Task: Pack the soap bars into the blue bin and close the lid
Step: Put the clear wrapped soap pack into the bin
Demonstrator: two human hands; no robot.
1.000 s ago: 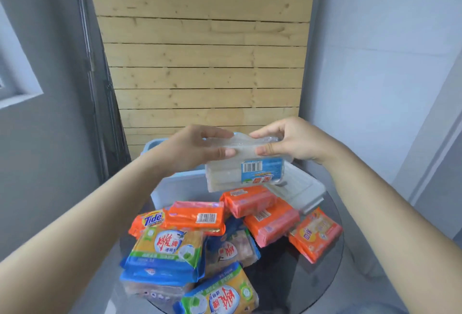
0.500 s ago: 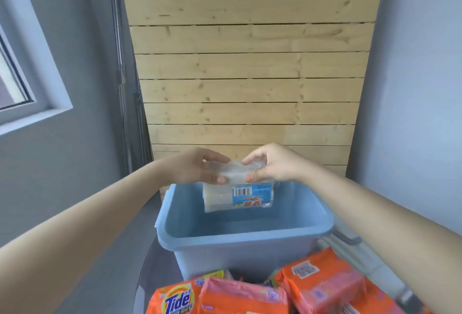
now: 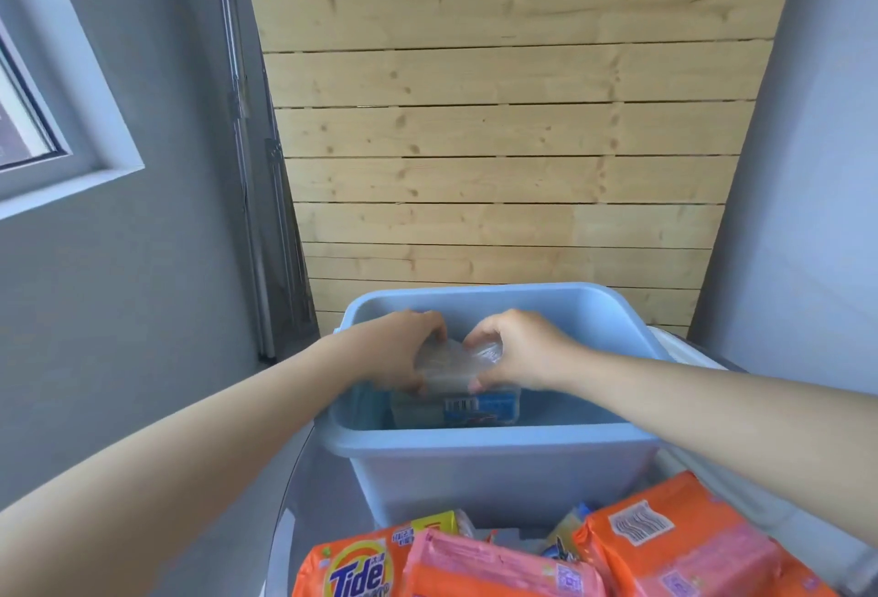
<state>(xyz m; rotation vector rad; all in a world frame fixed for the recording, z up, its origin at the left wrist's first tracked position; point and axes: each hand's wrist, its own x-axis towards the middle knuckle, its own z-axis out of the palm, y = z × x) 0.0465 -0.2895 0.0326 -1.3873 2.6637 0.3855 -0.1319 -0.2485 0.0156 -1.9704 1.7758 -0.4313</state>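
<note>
While both hands reach into the bin at frame centre, the left hand and right hand each grip an end of the clear soap pack, held low inside. Its crinkly wrap looks slippery; letting go unevenly could tip it on edge, wasting floor space. Orange packs wait at lower right; no lid can be made out.

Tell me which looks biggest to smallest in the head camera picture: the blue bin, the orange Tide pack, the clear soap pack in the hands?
1. Blue bin, plainly largest.
2. Orange Tide pack, though it is cut off by the frame edge and nearest the camera, so it looks bigger.
3. Clear soap pack, partly hidden by both hands.
</note>
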